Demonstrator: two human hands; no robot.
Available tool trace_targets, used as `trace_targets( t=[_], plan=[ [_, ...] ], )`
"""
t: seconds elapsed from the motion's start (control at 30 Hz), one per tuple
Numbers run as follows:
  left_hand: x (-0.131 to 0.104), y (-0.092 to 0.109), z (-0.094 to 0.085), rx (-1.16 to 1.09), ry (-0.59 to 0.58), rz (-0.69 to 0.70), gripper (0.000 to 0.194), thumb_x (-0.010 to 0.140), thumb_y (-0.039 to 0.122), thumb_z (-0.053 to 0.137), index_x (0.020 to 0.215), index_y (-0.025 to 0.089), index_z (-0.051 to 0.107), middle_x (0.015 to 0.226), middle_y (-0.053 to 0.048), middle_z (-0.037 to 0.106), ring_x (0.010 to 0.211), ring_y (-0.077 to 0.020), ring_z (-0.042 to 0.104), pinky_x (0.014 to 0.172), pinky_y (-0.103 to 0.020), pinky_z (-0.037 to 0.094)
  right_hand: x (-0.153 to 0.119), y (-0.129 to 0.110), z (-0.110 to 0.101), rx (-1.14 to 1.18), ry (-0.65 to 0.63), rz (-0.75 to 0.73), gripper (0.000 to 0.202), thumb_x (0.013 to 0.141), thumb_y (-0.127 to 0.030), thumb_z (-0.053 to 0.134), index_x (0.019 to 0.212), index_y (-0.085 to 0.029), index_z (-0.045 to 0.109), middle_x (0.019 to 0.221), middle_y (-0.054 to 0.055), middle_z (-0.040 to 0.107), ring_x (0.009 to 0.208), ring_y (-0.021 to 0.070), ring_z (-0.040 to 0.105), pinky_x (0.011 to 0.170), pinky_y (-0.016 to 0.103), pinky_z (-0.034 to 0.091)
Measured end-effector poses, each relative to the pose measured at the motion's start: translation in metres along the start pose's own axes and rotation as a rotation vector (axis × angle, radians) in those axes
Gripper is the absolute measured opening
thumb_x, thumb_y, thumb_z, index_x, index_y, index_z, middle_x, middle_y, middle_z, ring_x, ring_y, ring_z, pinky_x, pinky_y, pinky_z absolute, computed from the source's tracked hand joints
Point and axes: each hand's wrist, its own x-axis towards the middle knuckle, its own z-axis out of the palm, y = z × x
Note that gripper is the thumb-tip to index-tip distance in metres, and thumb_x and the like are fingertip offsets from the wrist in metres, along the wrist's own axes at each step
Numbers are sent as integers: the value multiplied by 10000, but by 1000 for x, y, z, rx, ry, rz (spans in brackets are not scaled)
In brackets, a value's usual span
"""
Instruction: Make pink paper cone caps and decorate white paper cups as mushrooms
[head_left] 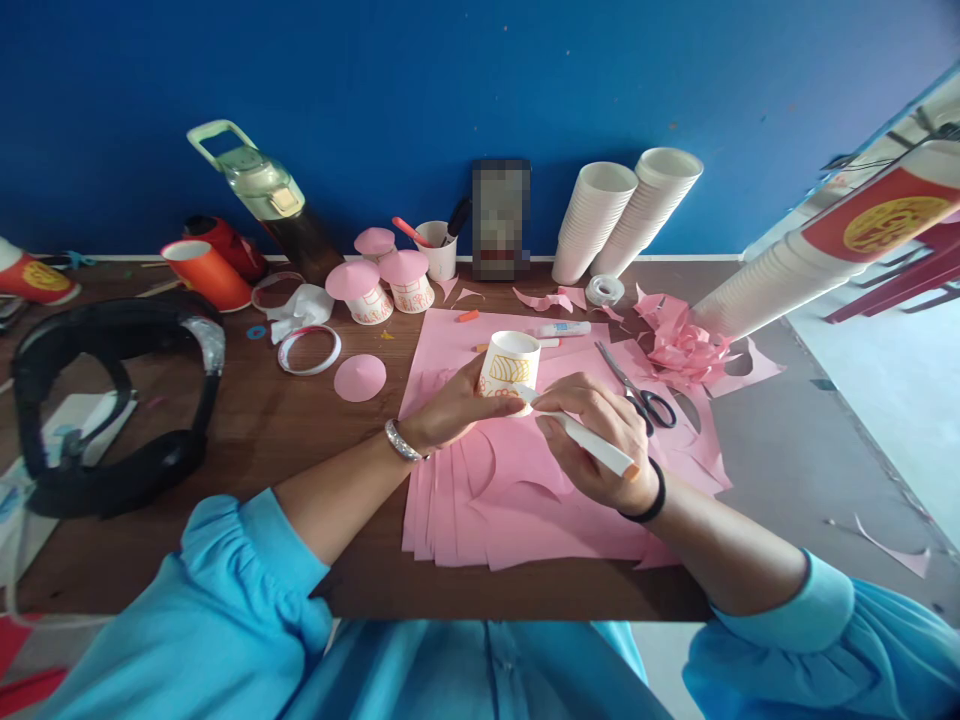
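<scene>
My left hand [457, 405] is wrapped round a small white paper cup [512, 362], which bears a yellow-orange curved pattern and reddish marks low down. In my right hand [600, 435] is a white marker pen [592, 445] with an orange end, its tip by the cup's lower side. Beneath both hands lie stacked pink paper sheets [450, 490]. Black-handled scissors [637, 390] rest on the paper right of my right hand. Behind the cup lie a glue stick [562, 329] and an orange pen cap [468, 316].
Three cups with pink cone roofs [363, 290] stand left, near a pink paper disc [360, 378] and a tape roll [309, 350]. White cup stacks [596, 220], a phone [501, 220], a bottle [274, 200] and crumpled pink scraps [682, 340] line the back. A black headband [112, 310] lies far left.
</scene>
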Motion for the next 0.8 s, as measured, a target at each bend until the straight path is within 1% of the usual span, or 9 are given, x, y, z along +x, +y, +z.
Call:
trace_targets(
  t=[0.2, 0.43, 0.63, 0.8],
  plan=[
    [0, 1, 0, 5, -15, 3, 453, 773, 340, 876, 1141, 197, 655, 1032, -52, 679, 989, -213, 614, 891, -358, 460, -1, 0, -5, -7, 68, 28, 199, 950, -125, 578, 1107, -240, 615, 879, 39, 725, 771, 196, 713, 664, 335, 598],
    [0, 2, 0, 25, -33, 12, 455, 792, 336, 864, 1166, 208, 638, 1065, -50, 661, 1007, -205, 604, 908, -357, 462, -2, 3, -3, -4, 64, 49, 163, 960, -133, 593, 1091, -229, 608, 897, 47, 713, 781, 189, 705, 670, 330, 597],
    [0, -1, -1, 34, -31, 12, 506, 811, 338, 852, 1235, 219, 603, 1152, -74, 672, 1105, -243, 620, 944, -380, 470, 1, 2, -4, -25, 56, 32, 166, 957, -132, 591, 1089, -230, 610, 889, 35, 721, 778, 186, 704, 676, 320, 587],
    [0, -1, -2, 58, -31, 15, 492, 810, 359, 854, 1213, 210, 614, 1126, -73, 691, 1093, -254, 637, 933, -382, 474, 2, 1, -2, -39, 38, -2, 184, 957, -114, 575, 1103, -223, 602, 879, 32, 725, 756, 178, 690, 658, 309, 581]
  ],
)
